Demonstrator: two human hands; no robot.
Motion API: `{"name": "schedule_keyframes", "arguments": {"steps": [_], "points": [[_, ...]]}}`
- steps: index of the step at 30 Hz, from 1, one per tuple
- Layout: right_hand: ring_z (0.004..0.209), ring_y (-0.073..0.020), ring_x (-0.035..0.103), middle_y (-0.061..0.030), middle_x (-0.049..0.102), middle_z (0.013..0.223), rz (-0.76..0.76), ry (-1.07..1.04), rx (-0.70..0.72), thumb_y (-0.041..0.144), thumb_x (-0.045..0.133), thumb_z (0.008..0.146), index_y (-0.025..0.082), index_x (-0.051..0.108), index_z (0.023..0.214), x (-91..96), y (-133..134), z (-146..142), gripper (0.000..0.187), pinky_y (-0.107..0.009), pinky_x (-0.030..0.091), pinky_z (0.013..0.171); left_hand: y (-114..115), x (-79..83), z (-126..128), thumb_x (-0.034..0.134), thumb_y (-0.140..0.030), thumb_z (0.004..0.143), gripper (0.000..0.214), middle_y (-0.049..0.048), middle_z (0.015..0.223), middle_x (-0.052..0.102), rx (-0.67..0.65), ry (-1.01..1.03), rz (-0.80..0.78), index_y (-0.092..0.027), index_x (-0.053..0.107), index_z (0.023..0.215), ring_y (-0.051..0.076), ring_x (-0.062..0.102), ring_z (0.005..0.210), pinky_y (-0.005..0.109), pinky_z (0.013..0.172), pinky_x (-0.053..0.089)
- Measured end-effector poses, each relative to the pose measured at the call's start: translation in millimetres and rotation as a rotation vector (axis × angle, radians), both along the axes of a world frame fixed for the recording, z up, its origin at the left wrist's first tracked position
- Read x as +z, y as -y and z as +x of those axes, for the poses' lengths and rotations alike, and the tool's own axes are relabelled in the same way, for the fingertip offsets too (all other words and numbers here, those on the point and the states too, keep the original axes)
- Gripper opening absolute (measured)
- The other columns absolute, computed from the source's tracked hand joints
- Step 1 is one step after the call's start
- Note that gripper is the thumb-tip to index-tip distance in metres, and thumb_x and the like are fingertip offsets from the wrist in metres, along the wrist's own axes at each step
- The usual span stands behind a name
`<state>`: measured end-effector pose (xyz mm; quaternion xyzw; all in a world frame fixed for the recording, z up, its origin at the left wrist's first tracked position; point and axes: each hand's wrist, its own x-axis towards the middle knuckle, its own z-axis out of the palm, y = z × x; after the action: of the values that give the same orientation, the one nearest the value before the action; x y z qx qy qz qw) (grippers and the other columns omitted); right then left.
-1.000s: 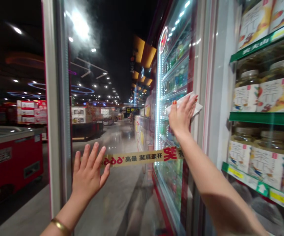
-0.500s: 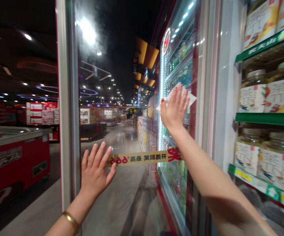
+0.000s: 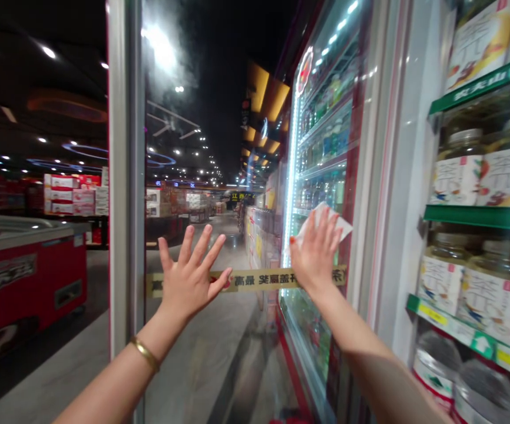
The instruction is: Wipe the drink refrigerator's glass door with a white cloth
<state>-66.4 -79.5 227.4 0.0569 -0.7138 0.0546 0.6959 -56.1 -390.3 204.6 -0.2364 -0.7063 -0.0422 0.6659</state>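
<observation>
My left hand (image 3: 191, 268), with a gold bangle at the wrist, is spread at the inner side of a glass door (image 3: 219, 347) and holds nothing. Its fingers point up, over the yellow sticker strip (image 3: 264, 280) that crosses the pane. Under the fingers of my right hand (image 3: 317, 250) is a thin white wipe (image 3: 345, 228), pressed flat to the right part of the glass. The wipe's corners stick out past the fingers; the palm covers part of the strip. Through the pane show an aisle and a lit drinks fridge (image 3: 321, 126).
Close on the right, green-edged shelves (image 3: 480, 213) carry jars with white labels (image 3: 456, 179) and clear bottles (image 3: 436, 359). The door's metal frame (image 3: 122, 176) stands on the left. Beyond it is a red chest freezer (image 3: 25, 277), with stacked boxes (image 3: 72, 194) behind.
My right hand has slid down the glass with the wipe, from above to near the strip. My left hand has shifted up and right, its fingers wider apart. The view has moved slightly.
</observation>
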Motion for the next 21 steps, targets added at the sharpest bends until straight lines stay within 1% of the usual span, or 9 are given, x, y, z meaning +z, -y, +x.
{"name": "schedule_keyframes", "arguments": {"steps": [4,6,10,12,14,16,17,19,21], "points": [[0.175,-0.0374,0.007,-0.0033,0.019,0.188,0.655,0.086,0.107,0.072,0.047,0.105,0.035,0.015,0.179,-88.4,7.7,6.2,0.089,-0.072,0.021,0.138,2.4,-0.4,2.4,0.068,-0.062,0.100,0.089,0.0059,0.181,0.033,-0.018,-0.003,-0.003,-0.042,0.025,0.176,0.036,0.019,0.173,0.069,0.138,-0.011],[0.175,-0.0365,0.006,-0.0065,0.010,0.189,0.487,0.086,0.077,0.067,0.044,0.107,0.029,0.004,0.180,-91.2,-11.6,6.4,0.092,-0.071,0.023,0.138,2.3,0.2,3.2,0.067,-0.061,0.101,0.087,0.0057,0.182,0.031,-0.026,0.001,0.002,-0.040,0.027,0.176,0.035,0.016,0.174,0.069,0.138,-0.012],[0.174,-0.0404,0.001,-0.0242,-0.002,0.186,-0.244,0.013,-0.033,0.047,0.030,0.113,0.009,-0.016,0.176,-67.0,-16.0,4.1,0.087,-0.080,0.024,0.132,2.5,0.7,4.3,0.069,-0.055,0.103,0.087,0.0013,0.185,0.021,-0.040,0.051,-0.015,-0.042,0.024,0.176,0.034,0.010,0.175,0.068,0.137,-0.016],[0.175,-0.0387,-0.003,-0.0249,0.002,0.186,-0.217,0.045,-0.042,0.045,0.032,0.112,0.005,-0.012,0.176,-79.5,15.7,3.8,0.088,-0.079,0.022,0.134,3.5,0.4,5.2,0.071,-0.053,0.102,0.089,0.0011,0.186,0.020,-0.032,0.047,-0.029,-0.041,0.024,0.176,0.034,0.009,0.175,0.067,0.138,-0.016],[0.175,-0.0336,-0.002,-0.0196,0.011,0.186,0.124,0.112,0.017,0.047,0.040,0.110,0.008,-0.006,0.178,-110.4,47.2,4.4,0.091,-0.071,0.025,0.138,4.4,0.2,6.5,0.073,-0.052,0.101,0.089,0.0026,0.186,0.020,-0.022,0.025,-0.044,-0.037,0.027,0.176,0.035,0.010,0.175,0.066,0.139,-0.015],[0.175,-0.0280,0.008,-0.0085,0.025,0.185,0.448,0.161,0.100,0.052,0.048,0.107,0.020,0.002,0.180,-145.2,55.1,4.9,0.092,-0.062,0.030,0.139,4.9,0.3,7.9,0.073,-0.050,0.102,0.087,0.0025,0.186,0.020,-0.023,0.031,-0.045,-0.035,0.029,0.175,0.037,0.012,0.174,0.068,0.139,-0.013],[0.174,-0.0267,0.014,-0.0017,0.032,0.183,0.465,0.156,0.118,0.054,0.050,0.105,0.029,0.006,0.181,-160.0,47.6,5.3,0.091,-0.059,0.034,0.138,5.0,0.4,8.3,0.073,-0.049,0.102,0.086,0.0018,0.186,0.020,-0.028,0.042,-0.038,-0.035,0.029,0.175,0.038,0.012,0.174,0.069,0.139,-0.012],[0.173,-0.0303,0.022,0.0047,0.036,0.181,0.208,0.106,0.082,0.051,0.050,0.104,0.040,0.008,0.179,-181.3,19.6,7.0,0.088,-0.063,0.038,0.136,4.7,0.7,8.2,0.073,-0.049,0.101,0.086,0.0000,0.186,0.019,-0.037,0.075,-0.021,-0.038,0.030,0.175,0.040,0.012,0.174,0.073,0.137,-0.011],[0.173,-0.0363,0.019,0.0008,0.026,0.185,-0.156,0.036,-0.002,0.041,0.043,0.106,0.038,0.000,0.180,-194.4,-2.0,10.0,0.085,-0.073,0.035,0.134,4.9,0.8,6.1,0.074,-0.051,0.100,0.087,-0.0022,0.185,0.019,-0.045,0.098,-0.004,-0.042,0.029,0.174,0.041,0.013,0.173,0.076,0.137,-0.011]]}}
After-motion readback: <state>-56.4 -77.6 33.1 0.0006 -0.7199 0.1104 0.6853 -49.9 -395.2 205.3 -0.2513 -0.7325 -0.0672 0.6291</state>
